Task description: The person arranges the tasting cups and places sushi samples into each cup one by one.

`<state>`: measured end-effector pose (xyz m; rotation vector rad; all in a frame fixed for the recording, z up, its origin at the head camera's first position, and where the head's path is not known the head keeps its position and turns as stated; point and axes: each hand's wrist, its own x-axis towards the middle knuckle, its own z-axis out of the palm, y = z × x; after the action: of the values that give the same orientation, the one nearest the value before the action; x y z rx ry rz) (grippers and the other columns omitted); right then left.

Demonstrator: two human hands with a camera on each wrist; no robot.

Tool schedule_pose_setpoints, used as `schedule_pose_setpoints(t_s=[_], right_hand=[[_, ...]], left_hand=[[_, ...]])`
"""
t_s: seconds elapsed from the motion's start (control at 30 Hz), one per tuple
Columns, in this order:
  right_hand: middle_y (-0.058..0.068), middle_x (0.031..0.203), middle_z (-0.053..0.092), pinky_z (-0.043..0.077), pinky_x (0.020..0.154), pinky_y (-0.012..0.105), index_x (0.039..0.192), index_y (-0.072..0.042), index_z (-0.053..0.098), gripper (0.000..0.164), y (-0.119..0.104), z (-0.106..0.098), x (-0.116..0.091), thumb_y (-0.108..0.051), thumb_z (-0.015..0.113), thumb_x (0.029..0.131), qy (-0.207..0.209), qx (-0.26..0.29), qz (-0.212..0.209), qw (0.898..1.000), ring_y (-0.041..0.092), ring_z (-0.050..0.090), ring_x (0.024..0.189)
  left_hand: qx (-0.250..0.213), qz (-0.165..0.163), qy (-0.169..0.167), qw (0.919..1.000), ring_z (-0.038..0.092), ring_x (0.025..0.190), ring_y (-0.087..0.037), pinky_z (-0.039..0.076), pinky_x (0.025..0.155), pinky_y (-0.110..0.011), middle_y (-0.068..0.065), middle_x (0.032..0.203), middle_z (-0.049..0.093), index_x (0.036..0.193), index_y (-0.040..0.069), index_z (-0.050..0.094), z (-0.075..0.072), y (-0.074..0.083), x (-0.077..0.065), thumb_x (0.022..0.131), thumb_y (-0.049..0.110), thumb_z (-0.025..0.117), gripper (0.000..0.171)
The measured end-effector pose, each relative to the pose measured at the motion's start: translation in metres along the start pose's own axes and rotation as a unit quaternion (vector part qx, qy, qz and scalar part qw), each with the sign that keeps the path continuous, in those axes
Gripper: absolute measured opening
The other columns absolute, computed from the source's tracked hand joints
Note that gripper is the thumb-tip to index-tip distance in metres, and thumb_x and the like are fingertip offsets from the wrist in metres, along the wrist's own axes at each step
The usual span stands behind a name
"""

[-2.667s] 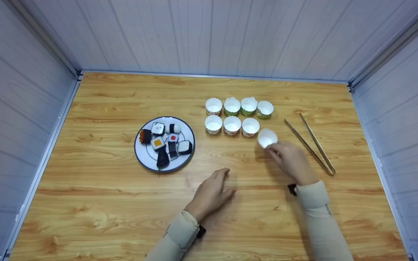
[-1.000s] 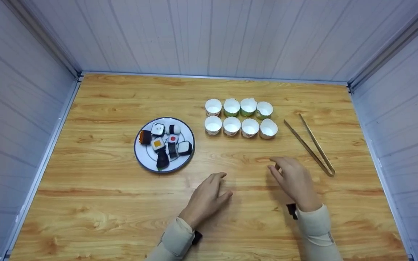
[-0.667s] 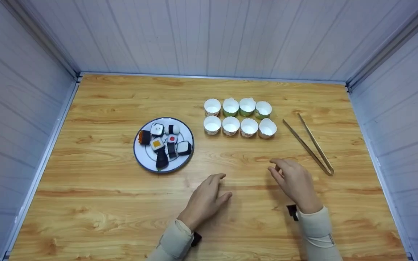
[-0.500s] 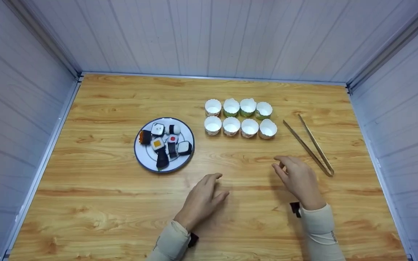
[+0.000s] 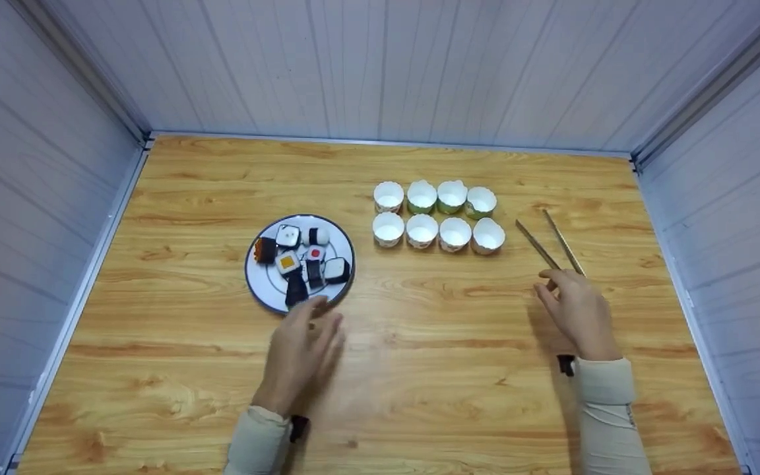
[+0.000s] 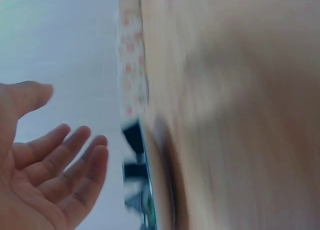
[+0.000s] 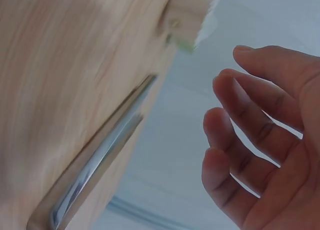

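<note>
In the head view my left hand (image 5: 297, 356) hovers at the near edge of a blue-rimmed plate (image 5: 261, 290), its fingers loosely bent with nothing held. Several toy sushi pieces (image 5: 336, 270) lie on that plate. The left wrist view shows the hand's fingers (image 6: 75, 175) relaxed, apart from the blurred plate (image 6: 159, 185). Over the bend of the metal tongs (image 5: 538, 244) is my right hand (image 5: 578, 313), hiding their near end. In the right wrist view the tongs (image 7: 95, 160) lie on the table, and the relaxed fingers (image 7: 250, 120) stand apart from them.
Two rows of paper baking cups (image 5: 421, 229) stand at the middle back, between plate and tongs. White panel walls (image 5: 380, 72) enclose the wooden table (image 5: 419, 396) at the back and both sides.
The right hand released the last cup at the front row's right end, then moved right and forward over the tongs. My left hand has swung left to the plate.
</note>
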<state>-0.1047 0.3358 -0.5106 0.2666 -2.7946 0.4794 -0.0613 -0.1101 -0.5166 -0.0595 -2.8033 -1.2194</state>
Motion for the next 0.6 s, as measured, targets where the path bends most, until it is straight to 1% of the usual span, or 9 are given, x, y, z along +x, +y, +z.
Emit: schedule_pose_setpoints(t_s=[0.07,0.13,0.23,0.3,0.33,0.4,0.43,0.5,0.6], right_hand=[[0.014,0.087,0.067,0.051,0.053,0.048,0.108,-0.001,0.072,0.022,0.009,-0.002,0.001,-0.014,0.074,0.091,-0.007,-0.004,0.018,1.0,0.031,0.062,0.071],[0.017,0.09,0.066,0.051,0.057,0.052,0.11,0.0,0.071,0.023,0.017,-0.004,0.004,-0.015,0.072,0.093,-0.016,-0.008,0.036,0.999,0.034,0.062,0.077],[0.022,0.097,0.063,0.05,0.063,0.055,0.116,0.003,0.069,0.03,0.031,-0.005,0.007,-0.02,0.07,0.095,-0.036,-0.016,0.065,0.997,0.039,0.06,0.083],[0.027,0.105,0.06,0.049,0.068,0.059,0.122,0.005,0.064,0.039,0.039,-0.005,0.009,-0.025,0.067,0.097,-0.062,-0.019,0.088,0.994,0.044,0.058,0.09],[0.03,0.109,0.058,0.048,0.07,0.06,0.126,0.007,0.062,0.044,0.043,-0.004,0.01,-0.027,0.067,0.097,-0.078,-0.022,0.098,0.992,0.046,0.056,0.093],[0.034,0.114,0.053,0.046,0.073,0.063,0.127,0.009,0.057,0.051,0.051,-0.002,0.011,-0.032,0.066,0.098,-0.113,-0.028,0.119,0.986,0.051,0.053,0.097],[0.035,0.116,0.05,0.045,0.074,0.064,0.125,0.01,0.056,0.053,0.054,0.0,0.011,-0.034,0.065,0.098,-0.13,-0.03,0.129,0.983,0.052,0.051,0.099],[0.037,0.117,0.047,0.043,0.074,0.065,0.119,0.011,0.054,0.054,0.06,0.003,0.012,-0.039,0.064,0.098,-0.157,-0.036,0.146,0.976,0.054,0.048,0.1],[0.037,0.114,0.046,0.043,0.071,0.064,0.111,0.009,0.052,0.055,0.067,0.008,0.014,-0.043,0.063,0.098,-0.179,-0.041,0.156,0.971,0.054,0.049,0.097]], left_hand=[[0.006,-0.007,0.028,0.9996,0.062,0.11,-0.021,0.052,0.093,-0.039,-0.008,0.125,0.063,0.131,0.008,0.061,-0.013,-0.01,0.004,0.097,0.027,0.068,0.039],[0.015,-0.02,0.051,0.9984,0.062,0.109,-0.024,0.052,0.092,-0.042,-0.011,0.123,0.063,0.131,0.006,0.06,-0.025,-0.021,0.009,0.098,0.024,0.067,0.038],[0.033,-0.063,0.065,0.9953,0.062,0.109,-0.031,0.051,0.093,-0.046,-0.017,0.125,0.061,0.133,0.002,0.057,-0.038,-0.039,0.016,0.1,0.02,0.064,0.039],[0.042,-0.103,0.062,0.9918,0.06,0.111,-0.035,0.05,0.093,-0.048,-0.021,0.128,0.057,0.136,0.0,0.053,-0.043,-0.051,0.019,0.1,0.017,0.062,0.041],[0.046,-0.122,0.057,0.9898,0.058,0.116,-0.037,0.048,0.097,-0.05,-0.023,0.132,0.054,0.138,-0.001,0.051,-0.044,-0.056,0.02,0.101,0.016,0.061,0.042],[0.05,-0.158,0.04,0.9853,0.051,0.125,-0.041,0.043,0.103,-0.053,-0.026,0.14,0.047,0.143,-0.002,0.046,-0.045,-0.065,0.022,0.101,0.016,0.059,0.047],[0.048,-0.172,0.03,0.9835,0.047,0.129,-0.043,0.04,0.106,-0.054,-0.027,0.144,0.043,0.145,-0.003,0.043,-0.045,-0.068,0.023,0.102,0.016,0.058,0.05],[0.038,-0.193,0.009,0.9805,0.04,0.134,-0.045,0.035,0.109,-0.055,-0.029,0.148,0.036,0.149,-0.004,0.038,-0.045,-0.073,0.025,0.102,0.016,0.057,0.054],[0.024,-0.205,-0.006,0.9784,0.042,0.131,-0.045,0.036,0.108,-0.055,-0.031,0.146,0.035,0.151,-0.007,0.032,-0.045,-0.079,0.029,0.103,0.014,0.054,0.057]])
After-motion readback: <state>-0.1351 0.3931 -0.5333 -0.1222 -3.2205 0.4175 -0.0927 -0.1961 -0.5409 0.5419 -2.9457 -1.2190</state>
